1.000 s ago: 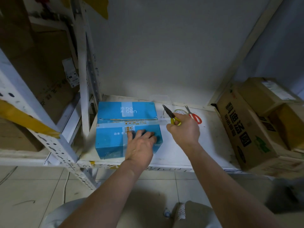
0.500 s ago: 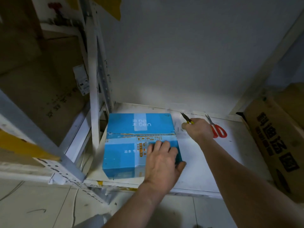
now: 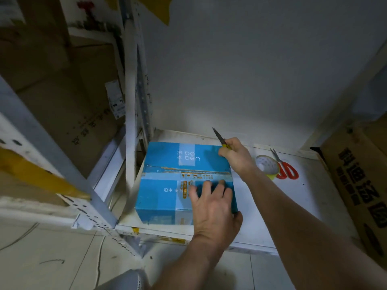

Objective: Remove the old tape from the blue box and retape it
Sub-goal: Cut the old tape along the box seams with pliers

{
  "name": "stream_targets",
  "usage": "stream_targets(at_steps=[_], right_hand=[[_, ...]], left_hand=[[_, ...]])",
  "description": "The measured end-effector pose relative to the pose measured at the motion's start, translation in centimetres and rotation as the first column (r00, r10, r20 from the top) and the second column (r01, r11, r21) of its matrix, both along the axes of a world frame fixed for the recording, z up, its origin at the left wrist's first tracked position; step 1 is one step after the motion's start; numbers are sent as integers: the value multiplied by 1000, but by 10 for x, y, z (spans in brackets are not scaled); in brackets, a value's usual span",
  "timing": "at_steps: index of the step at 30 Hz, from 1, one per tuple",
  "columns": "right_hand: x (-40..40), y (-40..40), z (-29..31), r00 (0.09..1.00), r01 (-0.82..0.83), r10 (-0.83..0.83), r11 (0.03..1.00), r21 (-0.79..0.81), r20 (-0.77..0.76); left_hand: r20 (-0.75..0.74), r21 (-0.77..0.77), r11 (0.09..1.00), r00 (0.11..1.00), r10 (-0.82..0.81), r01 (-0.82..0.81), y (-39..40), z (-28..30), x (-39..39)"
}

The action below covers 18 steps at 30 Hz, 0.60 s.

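Blue box [image 3: 167,181] on the white shelf [image 3: 261,216] is pinned by the flat, spread left hand [image 3: 211,208], while the yellow-handled blade [image 3: 218,136], gripped in the right hand [image 3: 236,155], has been brought over its far corner, seemingly to slit the old tape [image 3: 186,174].

I see a low white shelf board [image 3: 261,222] carrying everything. The blue box [image 3: 167,197] sits flat on it, my landmark, hard against the board's left edge. To the box's right, near the back, a tape roll [image 3: 267,165] lies on the board, and red-handled scissors [image 3: 285,169] lie just beyond the roll, touching it.
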State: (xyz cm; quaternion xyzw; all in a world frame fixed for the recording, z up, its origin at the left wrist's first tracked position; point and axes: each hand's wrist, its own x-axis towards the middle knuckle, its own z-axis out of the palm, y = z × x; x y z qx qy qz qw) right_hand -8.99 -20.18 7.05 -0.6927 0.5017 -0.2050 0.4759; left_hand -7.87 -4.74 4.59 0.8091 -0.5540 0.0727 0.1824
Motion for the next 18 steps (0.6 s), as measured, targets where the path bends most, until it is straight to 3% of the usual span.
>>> stream_targets(at_steps=[7,14,18], right_hand=[[0,25,6,988,-5,-7,997,-76,-155],[-21,59,13,972,10,-32,995,-95,-232],[-33,82,15,966,28,-52,995,-98,-255]], left_hand=[[5,-71,990,993,-121,121,37,-4,43],[-92,193,978,994,-59,75,77,3,64],[-171,152,987,985,-27,53,95,2,64]])
